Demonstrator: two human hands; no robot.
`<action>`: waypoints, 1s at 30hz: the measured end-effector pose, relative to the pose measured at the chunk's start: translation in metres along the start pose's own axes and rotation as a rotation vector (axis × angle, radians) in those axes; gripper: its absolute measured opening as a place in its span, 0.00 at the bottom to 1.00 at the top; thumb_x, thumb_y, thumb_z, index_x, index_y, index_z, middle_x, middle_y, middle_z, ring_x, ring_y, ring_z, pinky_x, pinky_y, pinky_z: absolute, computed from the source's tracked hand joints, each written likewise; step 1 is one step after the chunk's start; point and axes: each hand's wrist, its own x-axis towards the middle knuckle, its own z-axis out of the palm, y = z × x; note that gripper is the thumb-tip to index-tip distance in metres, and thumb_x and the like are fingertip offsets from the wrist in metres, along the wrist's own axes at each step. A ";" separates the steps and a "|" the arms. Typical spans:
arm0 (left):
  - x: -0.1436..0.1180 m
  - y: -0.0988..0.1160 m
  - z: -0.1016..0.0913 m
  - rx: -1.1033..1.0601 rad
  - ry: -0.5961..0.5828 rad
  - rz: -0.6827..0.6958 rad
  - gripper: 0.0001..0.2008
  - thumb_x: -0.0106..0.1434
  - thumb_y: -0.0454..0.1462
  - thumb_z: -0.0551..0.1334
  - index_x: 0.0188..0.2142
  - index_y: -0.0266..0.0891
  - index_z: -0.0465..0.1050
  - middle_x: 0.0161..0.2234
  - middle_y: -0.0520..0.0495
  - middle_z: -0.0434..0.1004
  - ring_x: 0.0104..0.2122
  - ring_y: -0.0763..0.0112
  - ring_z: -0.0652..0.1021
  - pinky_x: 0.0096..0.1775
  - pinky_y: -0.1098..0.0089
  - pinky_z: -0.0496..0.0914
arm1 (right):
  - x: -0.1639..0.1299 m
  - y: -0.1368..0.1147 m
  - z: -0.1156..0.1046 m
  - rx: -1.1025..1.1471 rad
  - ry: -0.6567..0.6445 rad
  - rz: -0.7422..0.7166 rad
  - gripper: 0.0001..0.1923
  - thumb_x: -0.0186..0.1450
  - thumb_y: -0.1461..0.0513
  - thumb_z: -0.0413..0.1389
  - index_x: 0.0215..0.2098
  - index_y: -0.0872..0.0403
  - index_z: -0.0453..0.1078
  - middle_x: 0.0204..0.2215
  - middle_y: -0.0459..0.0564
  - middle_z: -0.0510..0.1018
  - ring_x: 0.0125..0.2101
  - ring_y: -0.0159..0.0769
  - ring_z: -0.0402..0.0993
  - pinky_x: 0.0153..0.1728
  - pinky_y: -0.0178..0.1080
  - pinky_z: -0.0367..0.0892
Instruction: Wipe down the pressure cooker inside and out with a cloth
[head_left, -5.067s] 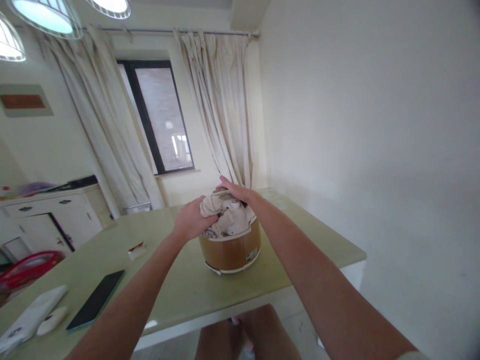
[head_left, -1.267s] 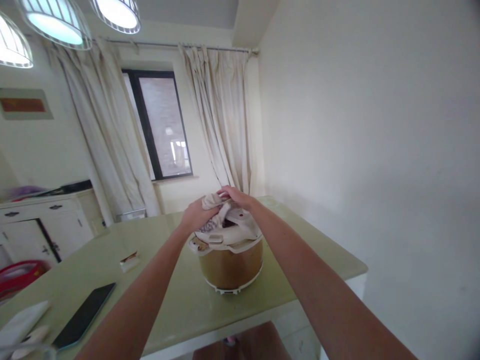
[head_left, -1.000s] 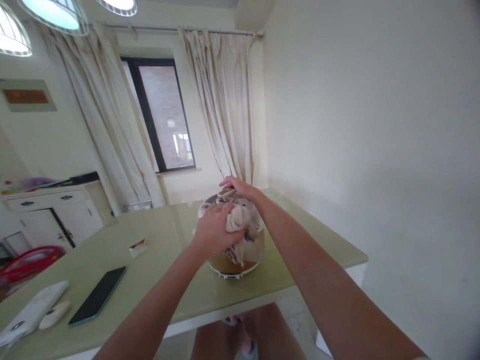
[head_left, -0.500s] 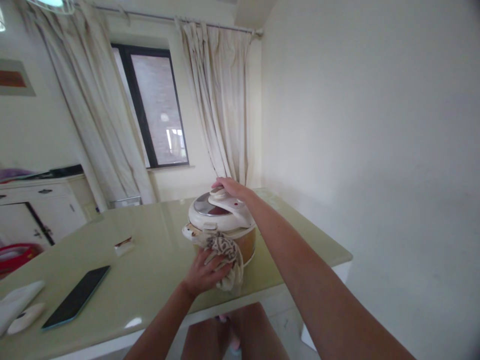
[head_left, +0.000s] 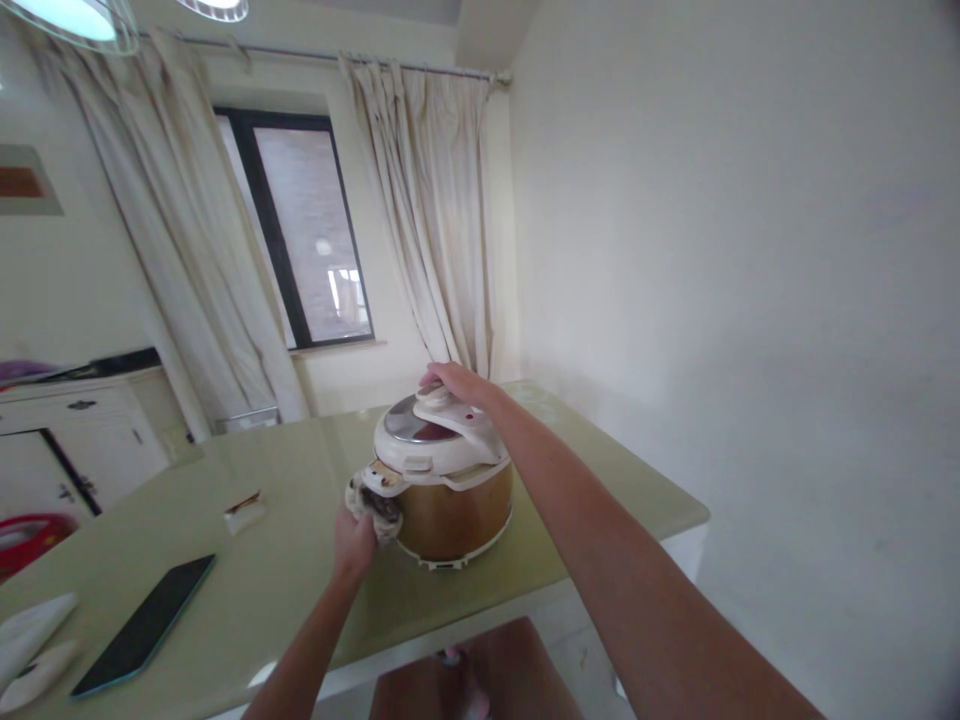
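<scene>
Pressure cooker [head_left: 442, 480] sits on the pale green table [head_left: 300, 590], toward its far right end, brown body with a cream lid [head_left: 439, 440] seated on top. Right hand [head_left: 454, 382] lies flat over the lid handle, fingers spread and pressing down rather than curled round anything; judged to be steadying the pot against sideways push. Left hand [head_left: 354, 540] is closed on a bunched patterned cloth [head_left: 373, 503], held against the cooker's left side at the rim, just under the lid edge. Cloth is wadded, not spread, so pressure lands on one small patch. Contact with a side handle there is likely, though the fabric hides it.

Elsewhere on the table, well apart from the pot: a dark phone [head_left: 142, 625] face up near the left edge, a small wrapped item [head_left: 244, 508] between phone and cooker, white objects [head_left: 30, 645] at the far left corner
</scene>
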 end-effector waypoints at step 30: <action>-0.059 0.119 0.033 0.541 0.004 1.196 0.18 0.69 0.35 0.66 0.56 0.52 0.78 0.57 0.45 0.80 0.52 0.58 0.78 0.54 0.55 0.71 | -0.031 -0.012 0.000 -0.042 0.192 -0.187 0.27 0.78 0.51 0.45 0.37 0.54 0.82 0.40 0.55 0.87 0.46 0.42 0.81 0.54 0.41 0.69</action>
